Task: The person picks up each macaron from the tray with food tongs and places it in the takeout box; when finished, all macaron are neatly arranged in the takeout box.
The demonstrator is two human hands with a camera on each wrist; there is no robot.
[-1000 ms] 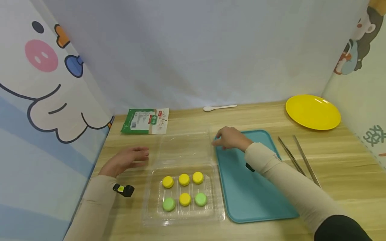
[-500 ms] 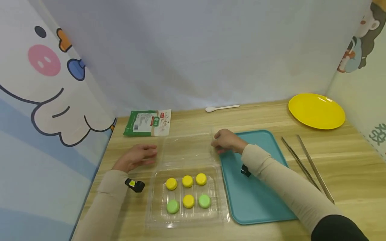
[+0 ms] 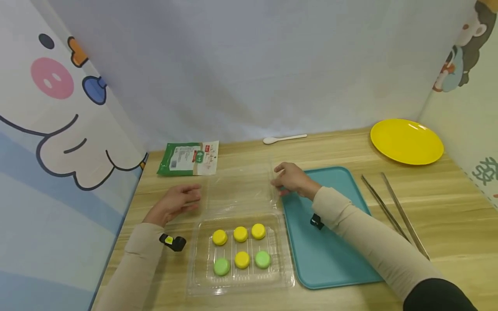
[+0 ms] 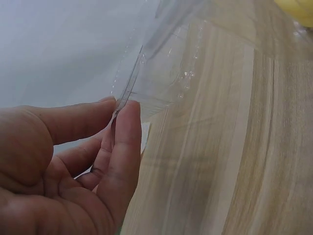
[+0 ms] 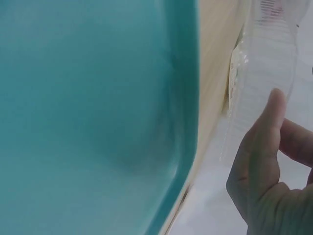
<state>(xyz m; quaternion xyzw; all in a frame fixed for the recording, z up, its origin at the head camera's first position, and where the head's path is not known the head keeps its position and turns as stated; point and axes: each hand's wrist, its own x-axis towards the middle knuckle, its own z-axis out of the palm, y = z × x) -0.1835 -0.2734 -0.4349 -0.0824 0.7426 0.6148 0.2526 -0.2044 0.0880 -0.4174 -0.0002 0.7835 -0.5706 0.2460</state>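
Note:
A clear plastic clamshell box lies in front of me, its lid (image 3: pixel 239 188) folded back beyond its base (image 3: pixel 196 259). In the base sit two rows of macarons, several yellow (image 3: pixel 240 234) and two green (image 3: pixel 221 267). At the lid's left edge, my left hand (image 3: pixel 177 202) pinches the rim; the left wrist view shows thumb and fingertips (image 4: pixel 129 122) on either side of the plastic. My right hand (image 3: pixel 293 178) holds the lid's opposite edge between thumb (image 5: pixel 275 105) and fingers, above the tray's far left corner.
A teal tray (image 3: pixel 327 246) lies right of the box, partly under my right forearm. Metal tongs (image 3: pixel 400 207) lie beside it. Along the back are a green and white packet (image 3: pixel 188 158), a white spoon (image 3: pixel 285 139) and a yellow plate (image 3: pixel 406 141).
My left hand has moved right to the lid's edge and grips it. My right hand has shifted slightly at the other edge. The lid appears slightly raised; the macarons keep their places.

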